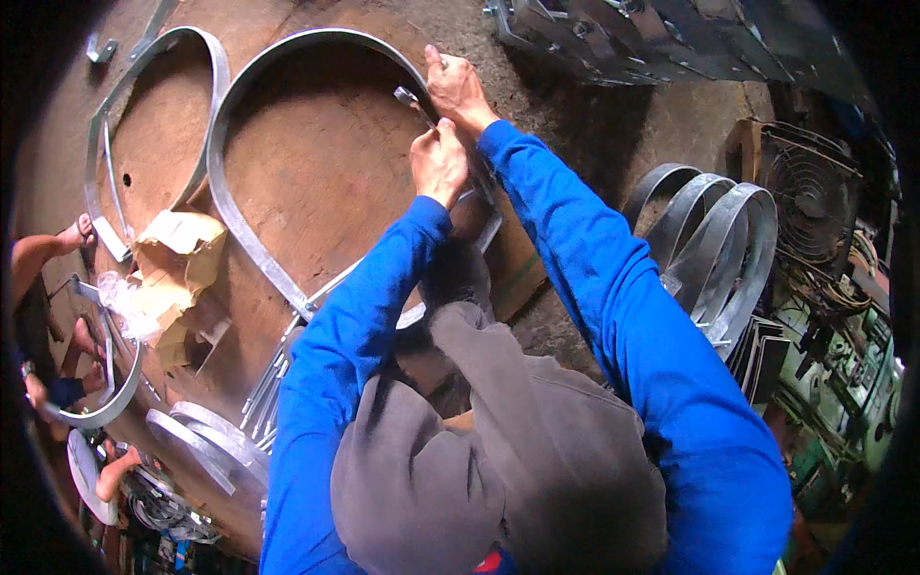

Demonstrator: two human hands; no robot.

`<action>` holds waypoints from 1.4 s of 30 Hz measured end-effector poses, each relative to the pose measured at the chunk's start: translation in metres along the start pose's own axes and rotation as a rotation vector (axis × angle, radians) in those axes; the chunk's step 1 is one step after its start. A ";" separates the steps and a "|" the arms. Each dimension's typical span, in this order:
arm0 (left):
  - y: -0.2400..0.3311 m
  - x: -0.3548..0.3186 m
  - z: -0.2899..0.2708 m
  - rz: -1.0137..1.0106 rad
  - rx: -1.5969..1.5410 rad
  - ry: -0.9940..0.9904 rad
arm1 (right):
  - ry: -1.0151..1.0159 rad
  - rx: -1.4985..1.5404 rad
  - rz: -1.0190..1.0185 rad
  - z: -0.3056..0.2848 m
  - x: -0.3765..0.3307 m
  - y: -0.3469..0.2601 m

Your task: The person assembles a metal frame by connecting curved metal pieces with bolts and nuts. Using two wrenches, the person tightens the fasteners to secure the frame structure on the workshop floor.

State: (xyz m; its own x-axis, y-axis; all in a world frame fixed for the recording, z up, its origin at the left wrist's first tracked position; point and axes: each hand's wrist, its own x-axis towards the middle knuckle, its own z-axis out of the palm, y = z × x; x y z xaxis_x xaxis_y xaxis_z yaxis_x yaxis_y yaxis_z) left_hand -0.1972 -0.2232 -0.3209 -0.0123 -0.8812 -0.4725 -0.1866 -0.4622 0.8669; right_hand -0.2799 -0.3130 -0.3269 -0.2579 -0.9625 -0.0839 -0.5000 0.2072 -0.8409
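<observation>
toward the far side, a big hoop (331, 36) of dull grey metal curves round; the right hand (458, 91) grips its rim, the left hand (439, 161) a tool (406, 96).

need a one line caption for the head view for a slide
Left hand and right hand close together at the edge of a large metal hoop, with more hoops to the right.

No text can be read anywhere in the head camera's view — no label, brand, number or sign is legible on any surface, near or far.
</observation>
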 end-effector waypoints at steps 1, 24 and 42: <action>0.007 0.003 -0.005 0.023 -0.006 -0.036 | 0.012 -0.041 -0.014 0.002 0.003 0.009; -0.047 -0.079 -0.235 0.312 0.966 -0.037 | -0.203 -0.442 -0.495 0.012 -0.116 -0.023; -0.147 -0.126 -0.224 0.656 1.219 0.130 | -0.459 -0.489 -1.052 -0.048 -0.144 0.091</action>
State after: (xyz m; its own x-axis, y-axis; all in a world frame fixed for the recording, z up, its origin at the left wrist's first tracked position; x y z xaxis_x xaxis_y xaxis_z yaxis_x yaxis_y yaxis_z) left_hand 0.0517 -0.0664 -0.3528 -0.3520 -0.9352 0.0387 -0.9129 0.3521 0.2064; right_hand -0.3278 -0.1466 -0.3660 0.7164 -0.6525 0.2471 -0.5688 -0.7513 -0.3346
